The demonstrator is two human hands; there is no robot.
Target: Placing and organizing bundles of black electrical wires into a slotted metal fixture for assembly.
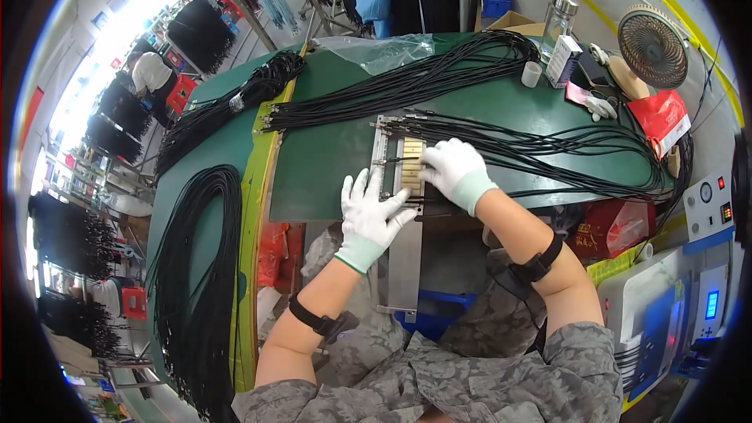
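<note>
My left hand (366, 218), in a white glove, has its fingers spread, with the fingertips at the near part of a metal fixture (381, 145). A brass-coloured slotted block (412, 171) lies in this fixture. Across it runs a short stretch of black cable (396, 160), leading to the curled fingers of my gloved right hand (456, 169). Those fingers are closed at the block's right side, and their tips are partly hidden. Beyond my right hand, a looped bundle of black cables (564, 141) spreads to the right, its ends near the fixture.
More black cable bundles lie on the green table (321, 180): a long one (423, 74) at the back and a hanging one (200, 227) on the left. A fan (654, 47), a glass bottle (559, 17) and a small box (563, 61) stand back right. Machines (650, 313) flank my right arm.
</note>
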